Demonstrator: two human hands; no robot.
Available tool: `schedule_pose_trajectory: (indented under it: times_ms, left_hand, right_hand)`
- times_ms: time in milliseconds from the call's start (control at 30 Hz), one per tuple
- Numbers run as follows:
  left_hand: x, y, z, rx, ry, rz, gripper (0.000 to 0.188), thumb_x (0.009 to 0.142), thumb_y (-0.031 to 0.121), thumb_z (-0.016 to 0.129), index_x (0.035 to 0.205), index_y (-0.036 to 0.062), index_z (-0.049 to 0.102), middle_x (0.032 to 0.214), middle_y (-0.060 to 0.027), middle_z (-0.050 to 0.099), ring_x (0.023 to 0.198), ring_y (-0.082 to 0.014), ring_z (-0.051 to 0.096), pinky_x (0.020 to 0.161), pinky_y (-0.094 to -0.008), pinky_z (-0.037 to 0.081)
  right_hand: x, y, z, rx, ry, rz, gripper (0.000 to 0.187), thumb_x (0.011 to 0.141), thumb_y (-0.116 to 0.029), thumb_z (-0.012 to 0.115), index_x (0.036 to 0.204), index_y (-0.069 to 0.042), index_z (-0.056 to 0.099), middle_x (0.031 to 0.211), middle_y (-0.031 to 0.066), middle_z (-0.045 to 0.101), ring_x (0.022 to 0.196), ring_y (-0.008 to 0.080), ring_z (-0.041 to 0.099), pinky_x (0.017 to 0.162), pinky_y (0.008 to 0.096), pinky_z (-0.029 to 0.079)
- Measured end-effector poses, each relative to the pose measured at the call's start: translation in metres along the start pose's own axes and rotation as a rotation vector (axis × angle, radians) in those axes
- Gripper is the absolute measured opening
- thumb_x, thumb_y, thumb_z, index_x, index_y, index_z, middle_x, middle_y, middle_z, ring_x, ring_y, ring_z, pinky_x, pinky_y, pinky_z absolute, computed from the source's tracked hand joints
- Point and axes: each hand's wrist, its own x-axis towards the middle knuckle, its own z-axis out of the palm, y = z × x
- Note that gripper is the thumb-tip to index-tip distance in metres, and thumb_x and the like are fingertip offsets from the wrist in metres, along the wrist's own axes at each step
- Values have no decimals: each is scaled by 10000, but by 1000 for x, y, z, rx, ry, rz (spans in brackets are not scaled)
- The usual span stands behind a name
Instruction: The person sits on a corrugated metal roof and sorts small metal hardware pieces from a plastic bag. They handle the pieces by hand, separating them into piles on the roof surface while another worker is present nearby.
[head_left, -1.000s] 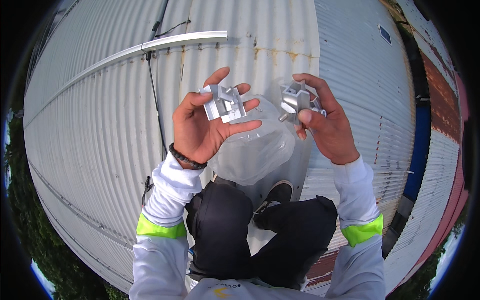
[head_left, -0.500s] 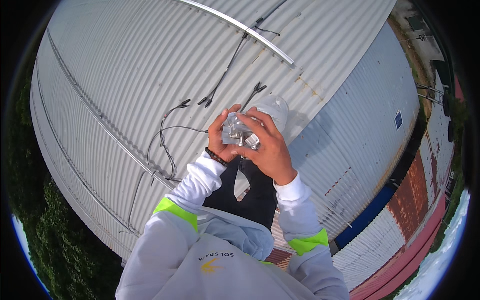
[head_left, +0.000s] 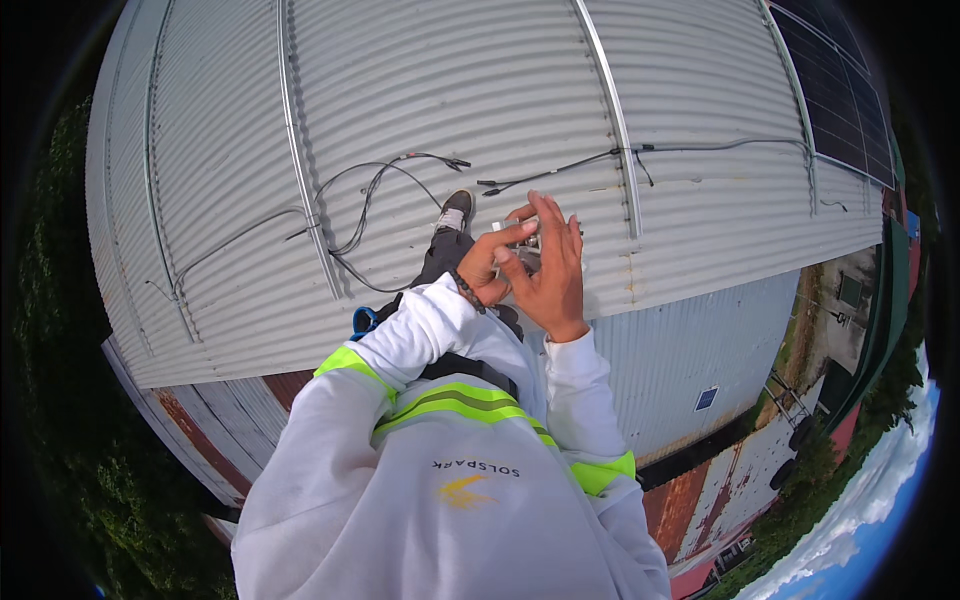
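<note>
Several small silver metal clamps with bolts (head_left: 532, 241) are held between my two hands at chest front, above the roof. My left hand (head_left: 486, 266) is closed round them from the left, thumb and fingers curled. From the right, my right hand (head_left: 553, 268) cups the same pieces, its long fingers raised and its thumb near my left hand. Fingers hide most of the metal, so single pieces are hard to make out.
I stand on a corrugated metal roof (head_left: 440, 90). Metal rails (head_left: 607, 80) run across it. Black cables (head_left: 372, 195) with connectors lie by my shoe (head_left: 456, 210). Solar panels (head_left: 835, 90) are at far right. Beyond the roof's edge is a lower sheet roof (head_left: 690, 350).
My body and view have turned, so rails and cables lie at another angle and the solar panels show. My hands still hold the clamps, now more covered; the clear plastic bag is largely hidden.
</note>
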Motion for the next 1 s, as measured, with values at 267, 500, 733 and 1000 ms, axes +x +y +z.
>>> schedule_pose_trajectory:
  times_ms: [267,500,733,1000]
  left_hand:
    - [-25,215,-26,204,-207,139,411,751,141,672,1132,79,529,1249,-178,501,1039,-319,594,717,-403,639]
    - [-146,287,-121,374,310,339,376,739,136,673,1093,88,556,1145,-142,550,955,-238,627,686,-397,636]
    - [-110,188,-172,10,778,373,286,781,24,683,1048,60,589,861,-73,629,725,-195,664,648,-423,633]
    - [-46,175,-158,745,1041,634,499,667,50,783,1145,64,640,1084,-85,630,1041,-230,600,949,-319,454]
  right_hand:
    - [153,-44,11,748,-221,82,788,931,-499,606,1485,-16,322,1450,206,433,1322,330,466,1091,442,371]
    - [231,6,0,476,-406,284,627,1007,-404,502,1476,-16,350,1432,193,467,1268,298,524,1051,407,419]
    - [218,75,-17,421,-328,624,541,1017,-347,510,1427,-4,421,1383,169,525,1179,266,584,1004,396,455]
    - [279,129,20,447,-530,734,543,1006,-413,513,1358,1,493,1313,150,585,1118,257,612,968,385,471]
